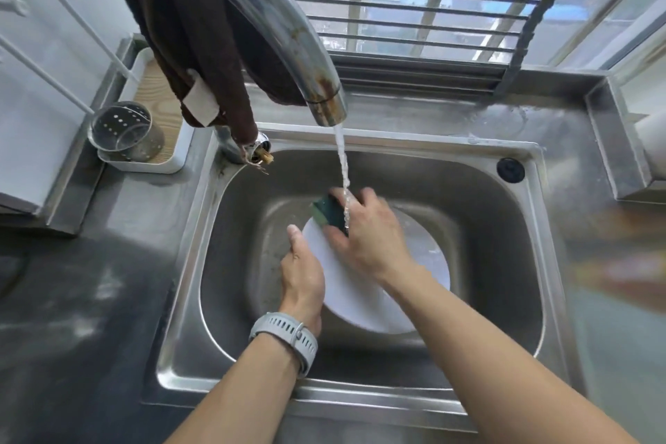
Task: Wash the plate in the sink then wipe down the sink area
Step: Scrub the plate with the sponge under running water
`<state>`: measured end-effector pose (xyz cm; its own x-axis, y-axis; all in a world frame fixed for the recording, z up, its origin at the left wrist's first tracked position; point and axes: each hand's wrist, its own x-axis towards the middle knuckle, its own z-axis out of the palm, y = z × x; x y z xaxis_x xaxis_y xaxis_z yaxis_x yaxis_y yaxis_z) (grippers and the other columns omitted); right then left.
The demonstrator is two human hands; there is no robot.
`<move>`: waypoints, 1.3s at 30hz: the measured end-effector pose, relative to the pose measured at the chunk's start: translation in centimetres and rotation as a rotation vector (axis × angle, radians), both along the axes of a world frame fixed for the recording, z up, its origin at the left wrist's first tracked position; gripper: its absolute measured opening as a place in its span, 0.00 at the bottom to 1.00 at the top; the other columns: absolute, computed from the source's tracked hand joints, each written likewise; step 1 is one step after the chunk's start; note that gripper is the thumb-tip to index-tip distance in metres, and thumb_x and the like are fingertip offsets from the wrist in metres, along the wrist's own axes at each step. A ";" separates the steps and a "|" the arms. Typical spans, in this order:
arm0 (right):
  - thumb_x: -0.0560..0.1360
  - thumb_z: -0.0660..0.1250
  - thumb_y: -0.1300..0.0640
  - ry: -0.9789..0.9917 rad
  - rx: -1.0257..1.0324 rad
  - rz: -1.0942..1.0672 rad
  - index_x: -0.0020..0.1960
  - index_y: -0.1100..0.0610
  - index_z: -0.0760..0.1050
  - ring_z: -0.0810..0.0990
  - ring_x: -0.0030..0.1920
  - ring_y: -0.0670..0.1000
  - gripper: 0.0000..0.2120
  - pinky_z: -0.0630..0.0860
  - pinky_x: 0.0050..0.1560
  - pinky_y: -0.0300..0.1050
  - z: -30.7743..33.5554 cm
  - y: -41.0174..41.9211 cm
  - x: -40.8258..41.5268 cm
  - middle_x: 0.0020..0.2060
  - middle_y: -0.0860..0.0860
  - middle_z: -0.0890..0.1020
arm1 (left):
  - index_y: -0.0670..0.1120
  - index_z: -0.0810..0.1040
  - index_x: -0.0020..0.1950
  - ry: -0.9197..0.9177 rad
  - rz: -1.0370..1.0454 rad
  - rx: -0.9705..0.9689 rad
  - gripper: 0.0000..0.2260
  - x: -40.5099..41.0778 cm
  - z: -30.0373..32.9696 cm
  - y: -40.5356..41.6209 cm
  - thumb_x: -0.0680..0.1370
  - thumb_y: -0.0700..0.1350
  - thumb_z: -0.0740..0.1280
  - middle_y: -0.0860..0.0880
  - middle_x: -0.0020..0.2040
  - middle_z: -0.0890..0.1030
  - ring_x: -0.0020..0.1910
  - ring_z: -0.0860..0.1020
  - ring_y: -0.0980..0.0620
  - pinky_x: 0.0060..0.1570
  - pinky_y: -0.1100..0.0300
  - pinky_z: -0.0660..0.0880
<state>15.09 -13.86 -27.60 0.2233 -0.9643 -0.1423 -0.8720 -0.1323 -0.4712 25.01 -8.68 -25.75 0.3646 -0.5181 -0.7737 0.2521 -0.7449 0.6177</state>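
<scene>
Steel sink (pixel 479 191) under a barred window is catching tap water. Left hand (pixel 302 274) is gripping the plate (pixel 364 299) rim, tilted in the basin; right hand (pixel 367 231) fingers are holding a sponge (pixel 329 212) against it. Scrubbing is underway; rinsing likely follows, then wiping.

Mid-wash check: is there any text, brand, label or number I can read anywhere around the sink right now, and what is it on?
No text can be read in this view.
The pale tag on the brown cloth over the faucet shows no print.
The watch on the left wrist shows only its grey strap.
The items at the right edge are too blurred to read.
</scene>
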 end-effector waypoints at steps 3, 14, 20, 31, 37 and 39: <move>0.77 0.65 0.46 0.201 -0.017 -0.123 0.72 0.47 0.68 0.73 0.56 0.62 0.25 0.74 0.53 0.54 -1.1 -1.4 -3.9 0.58 0.57 0.74 | 0.42 0.72 0.74 -0.022 0.007 -0.041 0.32 0.3 0.2 0.0 0.83 0.64 0.50 0.45 0.71 0.76 0.68 0.75 0.44 0.71 0.50 0.70; 0.77 0.66 0.42 -0.128 0.120 0.021 0.75 0.39 0.62 0.73 0.57 0.50 0.28 0.72 0.57 0.42 3.2 9.0 -1.3 0.56 0.46 0.71 | 0.42 0.79 0.62 0.123 0.081 -0.016 0.34 0.6 -0.7 0.0 0.78 0.70 0.53 0.43 0.58 0.84 0.56 0.83 0.42 0.61 0.44 0.79; 0.76 0.67 0.43 -0.057 0.001 -0.197 0.73 0.46 0.68 0.76 0.56 0.61 0.27 0.75 0.55 0.52 -0.7 -0.5 -0.6 0.55 0.56 0.74 | 0.44 0.71 0.75 -0.025 -0.066 -0.026 0.36 0.4 0.7 0.0 0.81 0.69 0.48 0.45 0.72 0.75 0.67 0.75 0.45 0.69 0.49 0.71; 0.78 0.64 0.42 0.033 0.067 -0.307 0.75 0.47 0.68 0.75 0.58 0.65 0.26 0.73 0.61 0.55 -1.6 -1.3 -5.6 0.57 0.60 0.74 | 0.54 0.84 0.55 -0.133 -0.093 -0.189 0.24 0.5 0.3 1.1 0.80 0.68 0.57 0.52 0.52 0.86 0.53 0.84 0.48 0.56 0.46 0.82; 0.78 0.64 0.42 0.064 0.123 -0.440 0.72 0.47 0.66 0.75 0.59 0.61 0.25 0.76 0.58 0.56 -0.9 4.6 -9.1 0.60 0.57 0.72 | 0.51 0.82 0.62 -0.064 0.031 -0.174 0.21 0.4 0.5 1.2 0.82 0.63 0.58 0.51 0.54 0.85 0.53 0.83 0.48 0.54 0.51 0.82; 0.77 0.65 0.41 0.096 0.103 -0.441 0.71 0.46 0.67 0.75 0.55 0.58 0.25 0.76 0.54 0.52 0.3 7.0 -9.0 0.56 0.54 0.71 | 0.51 0.80 0.65 -0.010 0.053 -0.179 0.21 0.2 0.3 1.1 0.83 0.62 0.57 0.50 0.57 0.85 0.55 0.83 0.47 0.60 0.48 0.80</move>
